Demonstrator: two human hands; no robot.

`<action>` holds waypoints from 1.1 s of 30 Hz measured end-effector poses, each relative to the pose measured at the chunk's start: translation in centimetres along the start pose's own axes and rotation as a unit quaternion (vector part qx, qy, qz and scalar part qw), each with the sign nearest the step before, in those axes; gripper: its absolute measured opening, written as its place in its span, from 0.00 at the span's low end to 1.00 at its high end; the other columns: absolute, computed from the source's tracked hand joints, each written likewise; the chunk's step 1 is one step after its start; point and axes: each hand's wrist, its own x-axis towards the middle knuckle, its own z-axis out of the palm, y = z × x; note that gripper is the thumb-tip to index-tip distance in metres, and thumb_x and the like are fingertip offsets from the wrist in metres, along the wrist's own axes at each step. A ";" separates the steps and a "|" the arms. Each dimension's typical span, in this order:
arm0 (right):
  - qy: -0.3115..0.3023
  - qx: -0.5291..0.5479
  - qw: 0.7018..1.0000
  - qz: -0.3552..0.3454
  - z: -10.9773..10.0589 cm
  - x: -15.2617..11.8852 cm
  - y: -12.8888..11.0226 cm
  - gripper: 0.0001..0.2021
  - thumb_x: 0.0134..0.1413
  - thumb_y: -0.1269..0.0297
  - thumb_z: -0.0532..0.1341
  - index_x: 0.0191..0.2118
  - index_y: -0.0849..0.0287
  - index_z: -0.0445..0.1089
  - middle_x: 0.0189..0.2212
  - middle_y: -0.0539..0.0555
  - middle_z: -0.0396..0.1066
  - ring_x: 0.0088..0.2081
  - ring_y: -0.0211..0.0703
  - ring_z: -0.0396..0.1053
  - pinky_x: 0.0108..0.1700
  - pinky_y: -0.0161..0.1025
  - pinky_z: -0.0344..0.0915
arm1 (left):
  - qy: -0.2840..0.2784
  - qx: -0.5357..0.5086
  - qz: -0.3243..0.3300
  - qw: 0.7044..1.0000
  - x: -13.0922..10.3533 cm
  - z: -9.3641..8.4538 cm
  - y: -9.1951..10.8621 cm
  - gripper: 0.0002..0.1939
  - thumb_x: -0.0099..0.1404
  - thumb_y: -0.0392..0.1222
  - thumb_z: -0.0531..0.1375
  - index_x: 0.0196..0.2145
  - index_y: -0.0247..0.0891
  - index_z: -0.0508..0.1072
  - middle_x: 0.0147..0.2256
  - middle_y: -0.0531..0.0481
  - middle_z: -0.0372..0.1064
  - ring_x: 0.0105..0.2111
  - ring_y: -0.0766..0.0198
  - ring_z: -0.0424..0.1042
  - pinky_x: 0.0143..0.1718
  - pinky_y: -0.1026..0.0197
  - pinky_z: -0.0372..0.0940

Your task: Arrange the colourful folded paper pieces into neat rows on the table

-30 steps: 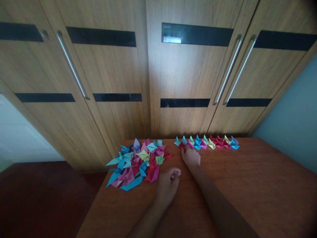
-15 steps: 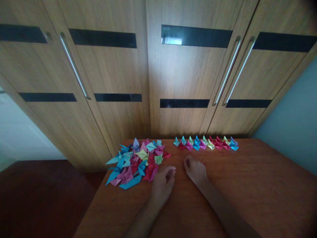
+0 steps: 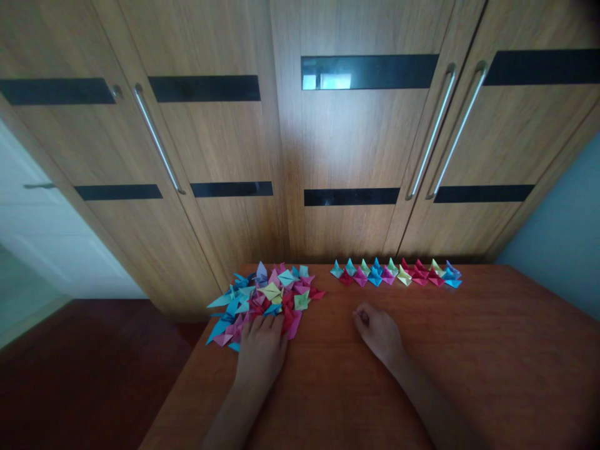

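**Left hand on the folded-paper pile, right hand curled below the row**

The left hand's [image 3: 261, 353] fingers lie side by side, tips down on the near side of the heaped pile of multicoloured folded-paper pieces [image 3: 273, 292]; whether they pinch a piece, I cannot tell. The right hand's [image 3: 380, 331] fingers are curled together into a loose fist, a small dark hollow by the thumb, and no paper shows in it.

Half a second ago the left hand was just right of the pile's near side — now it has moved left and onto the papers. The right hand, which was at the row a second ago, stays drawn back from it. The view also takes in more of the white door [image 3: 42, 219] at the left.

The pile sits at the table's far left: pointed, creased shapes in blue, pink, red, yellow, green and lilac, overlapping at many angles. Far back and to the right stands the neat double row of small peaked paper pieces [image 3: 360, 277], staggered and closely set.

The pile comes close to the left edge of the reddish-brown wooden table [image 3: 337, 375]; the row runs near the back edge, before the wood-grain cabinet [image 3: 347, 137]. Bare wood shows between the hands, and a broad stretch lies right of the right forearm.
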 end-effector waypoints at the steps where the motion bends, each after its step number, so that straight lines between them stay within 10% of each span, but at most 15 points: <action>1: 0.000 0.005 1.000 0.002 -0.1 0.0 0.0 0.07 0.55 0.64 0.54 0.27 0.56 0.63 0.22 0.48 0.67 0.25 0.36 0.65 0.27 0.32 0.50 | 0.003 -0.003 0.001 1.000 -0.1 0.0 0.1 0.14 0.60 0.36 0.55 0.44 0.37 0.71 0.38 0.43 0.72 0.42 0.48 0.67 0.44 0.47 0.58; 11: -0.001 0.123 0.992 -0.004 -0.6 -0.1 -0.7 0.11 0.55 0.58 0.54 0.26 0.56 0.66 0.20 0.48 0.67 0.24 0.38 0.65 0.28 0.33 0.55 | 0.113 -0.158 0.052 0.980 -0.8 -0.5 0.2 0.12 0.61 0.37 0.55 0.45 0.39 0.65 0.48 0.43 0.67 0.48 0.53 0.65 0.49 0.50 0.60; 17: -0.089 0.378 0.921 -0.027 -1.1 -1.2 -3.2 0.15 0.55 0.51 0.55 0.33 0.58 0.69 0.28 0.51 0.71 0.30 0.39 0.68 0.30 0.33 0.62 | 0.071 -0.212 0.096 0.970 0.4 -1.1 2.8 0.12 0.63 0.36 0.53 0.46 0.41 0.63 0.44 0.45 0.68 0.44 0.56 0.68 0.45 0.54 0.65; 23: -0.093 0.414 0.905 -0.034 -1.0 -1.9 -4.0 0.11 0.53 0.55 0.59 0.35 0.58 0.70 0.30 0.50 0.69 0.30 0.37 0.65 0.31 0.33 0.61 | 0.015 -0.170 0.153 0.973 1.2 -1.7 6.0 0.10 0.61 0.33 0.56 0.41 0.41 0.67 0.39 0.47 0.68 0.40 0.56 0.68 0.42 0.54 0.65; 33: -0.096 0.403 0.910 -0.027 -1.6 -1.3 -3.2 0.13 0.52 0.54 0.58 0.30 0.59 0.71 0.26 0.50 0.67 0.28 0.36 0.63 0.30 0.32 0.59 | 0.010 -0.414 0.004 0.910 0.5 1.1 6.7 0.16 0.59 0.39 0.59 0.46 0.41 0.67 0.41 0.49 0.71 0.39 0.60 0.71 0.40 0.59 0.67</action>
